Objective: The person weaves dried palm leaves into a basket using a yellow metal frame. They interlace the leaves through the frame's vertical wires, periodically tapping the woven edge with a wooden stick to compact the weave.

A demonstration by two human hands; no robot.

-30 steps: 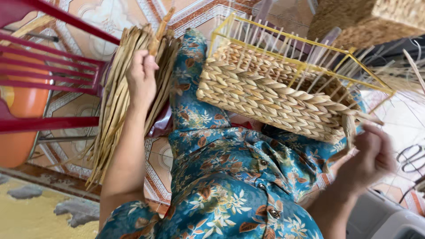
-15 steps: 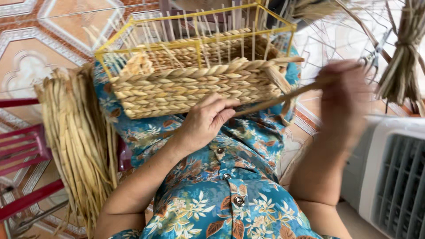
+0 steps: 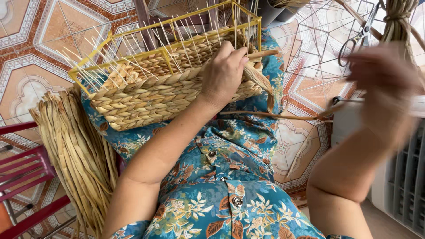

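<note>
A half-woven straw basket [image 3: 146, 93] on a yellow wire frame [image 3: 164, 53] rests on my lap, over a blue flowered dress. My left hand [image 3: 223, 73] presses on the basket's woven side near its right end, fingers closed over the weave and a straw strand [image 3: 265, 95]. That strand runs down and to the right toward my right hand [image 3: 383, 88], which is blurred and raised at the right. Whether the right hand pinches the strand's end is unclear.
A thick bundle of dried straw [image 3: 77, 150] lies at my left beside a red metal chair [image 3: 26, 177]. Scissors [image 3: 356, 37] lie on a wire rack at the upper right. A white grilled appliance [image 3: 403, 177] stands at the right. Patterned floor tiles lie beneath.
My left hand left the straw bundle and came onto the basket's side. The right hand swung out to the right, drawing the strand. The view turned so the basket sits level.
</note>
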